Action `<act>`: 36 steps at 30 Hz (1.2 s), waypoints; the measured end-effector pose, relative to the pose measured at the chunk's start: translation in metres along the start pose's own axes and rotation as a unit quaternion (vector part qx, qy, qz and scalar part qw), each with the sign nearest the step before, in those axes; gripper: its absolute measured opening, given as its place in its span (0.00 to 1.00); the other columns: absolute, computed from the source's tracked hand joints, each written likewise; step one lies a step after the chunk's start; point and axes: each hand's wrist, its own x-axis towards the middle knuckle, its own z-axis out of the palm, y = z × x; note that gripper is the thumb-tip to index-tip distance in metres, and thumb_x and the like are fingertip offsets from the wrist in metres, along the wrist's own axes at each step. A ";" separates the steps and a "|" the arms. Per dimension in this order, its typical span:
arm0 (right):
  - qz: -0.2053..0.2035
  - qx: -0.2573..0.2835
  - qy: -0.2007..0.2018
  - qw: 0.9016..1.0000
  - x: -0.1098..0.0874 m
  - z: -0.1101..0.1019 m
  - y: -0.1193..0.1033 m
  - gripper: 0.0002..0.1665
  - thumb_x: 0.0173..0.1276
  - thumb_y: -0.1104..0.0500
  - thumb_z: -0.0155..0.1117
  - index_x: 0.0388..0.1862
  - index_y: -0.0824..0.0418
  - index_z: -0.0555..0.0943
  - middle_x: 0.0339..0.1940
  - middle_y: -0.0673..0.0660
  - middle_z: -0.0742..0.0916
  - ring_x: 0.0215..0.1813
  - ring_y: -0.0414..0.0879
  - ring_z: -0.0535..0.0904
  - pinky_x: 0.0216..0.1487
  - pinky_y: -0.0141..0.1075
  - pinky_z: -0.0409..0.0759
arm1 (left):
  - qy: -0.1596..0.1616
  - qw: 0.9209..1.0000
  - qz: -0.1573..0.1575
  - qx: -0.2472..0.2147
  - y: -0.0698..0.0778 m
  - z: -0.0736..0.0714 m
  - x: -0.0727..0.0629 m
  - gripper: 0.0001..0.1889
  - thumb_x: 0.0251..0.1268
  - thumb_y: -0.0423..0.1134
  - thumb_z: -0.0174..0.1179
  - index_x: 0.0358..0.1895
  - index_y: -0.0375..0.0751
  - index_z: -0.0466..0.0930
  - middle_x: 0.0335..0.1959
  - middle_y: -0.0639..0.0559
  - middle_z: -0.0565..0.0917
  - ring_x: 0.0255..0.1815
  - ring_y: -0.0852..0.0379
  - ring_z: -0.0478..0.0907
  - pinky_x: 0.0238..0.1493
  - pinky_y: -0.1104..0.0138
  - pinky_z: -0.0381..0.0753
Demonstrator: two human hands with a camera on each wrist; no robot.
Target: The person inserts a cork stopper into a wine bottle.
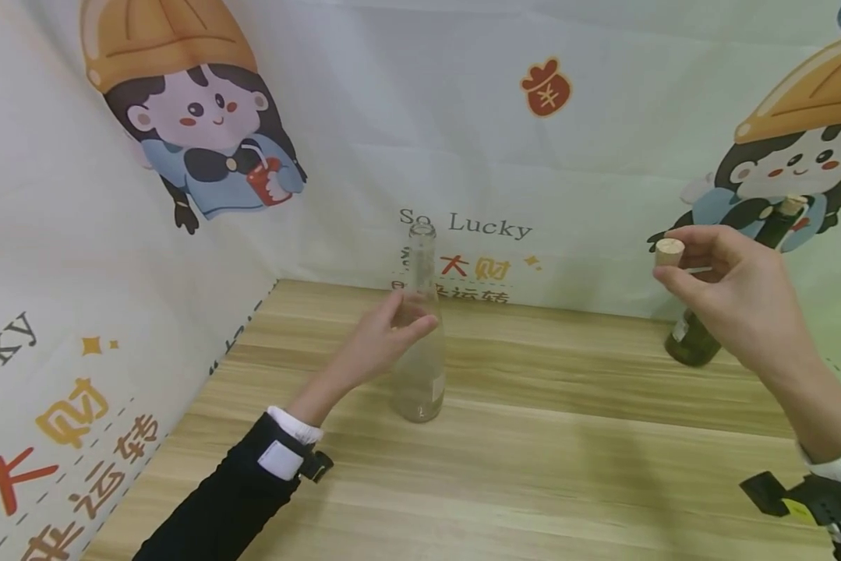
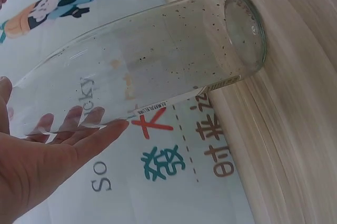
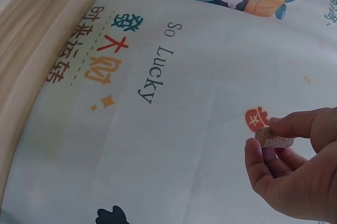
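Observation:
A tall clear glass bottle (image 1: pixel 423 374) stands upright on the wooden table. My left hand (image 1: pixel 385 335) is at its upper body, thumb on the near side and fingers reaching behind; in the left wrist view the loosely extended fingers (image 2: pixel 100 137) show partly through the glass. To the right, my raised right hand (image 1: pixel 750 296) pinches a short cork (image 1: pixel 669 252) between thumb and fingertips. The right wrist view shows the cork (image 3: pixel 274 138) held from both sides. Behind that hand a dark green bottle (image 1: pixel 694 343) with a cork in its mouth (image 1: pixel 792 205) is partly hidden.
The light wooden table (image 1: pixel 532 475) meets a white printed cloth backdrop (image 1: pixel 406 101) behind and at the left. Black sleeves and wrist-worn cameras (image 1: pixel 315 465) sit at both wrists.

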 end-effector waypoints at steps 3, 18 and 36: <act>-0.005 0.010 0.005 1.000 0.001 -0.001 -0.003 0.23 0.62 0.58 0.67 0.56 0.60 0.77 0.36 0.32 0.79 0.38 0.24 0.74 0.36 0.13 0.70 | -0.010 1.000 0.008 0.001 0.007 0.008 -0.004 0.30 0.59 0.66 0.54 0.60 0.55 0.68 0.52 0.57 0.79 0.54 0.57 0.76 0.55 0.56 0.78; -0.012 0.015 0.010 1.000 0.009 -0.004 -0.017 0.23 0.63 0.53 0.66 0.56 0.58 0.79 0.37 0.34 0.81 0.39 0.24 0.76 0.38 0.14 0.71 | -0.053 0.998 0.027 -0.001 0.023 0.037 -0.013 0.31 0.58 0.68 0.53 0.61 0.56 0.67 0.54 0.56 0.80 0.55 0.58 0.77 0.57 0.58 0.77; -0.035 0.069 0.000 0.997 0.016 -0.004 -0.046 0.19 0.59 0.58 0.70 0.50 0.57 0.81 0.37 0.42 0.84 0.36 0.31 0.81 0.36 0.16 0.74 | -0.117 0.993 0.031 -0.010 0.050 0.065 -0.027 0.31 0.59 0.66 0.54 0.62 0.56 0.66 0.57 0.52 0.78 0.56 0.57 0.76 0.55 0.60 0.78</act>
